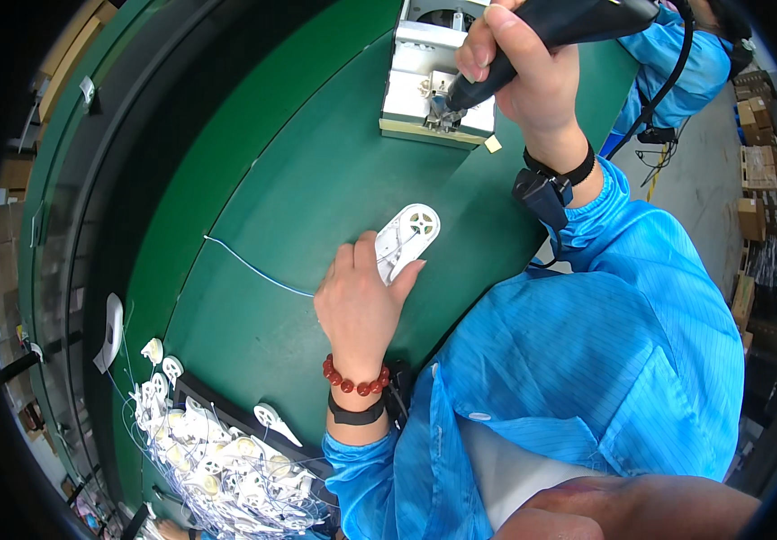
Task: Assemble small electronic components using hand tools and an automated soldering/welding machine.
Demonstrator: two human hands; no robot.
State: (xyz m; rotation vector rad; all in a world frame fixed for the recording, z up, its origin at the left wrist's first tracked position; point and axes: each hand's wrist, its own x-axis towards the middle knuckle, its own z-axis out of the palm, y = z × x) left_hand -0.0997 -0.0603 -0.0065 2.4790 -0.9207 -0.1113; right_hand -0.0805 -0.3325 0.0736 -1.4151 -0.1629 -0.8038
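Note:
My right hand (528, 76) is wrapped round a black electric screwdriver (578, 20). Its tip reaches down to the metal pick-up point of a box-shaped screw feeder (404, 90) at the top of the bench. Lower down, my left hand (359, 292) grips a white plastic housing (419, 225), rounded at its far end, with a spoked wheel inside. The housing lies on the green bench top. A thin blue-and-white wire (258, 273) runs out to the left from under my left hand. Whether a screw sits on the screwdriver tip is too small to tell.
A heap of white plastic parts with thin wires (226, 468) fills the lower left, beside a black tray edge (217, 409). One loose white part (276, 423) rests there. The screwdriver's black cable (677, 76) hangs at the right, near another person's blue sleeve (668, 67).

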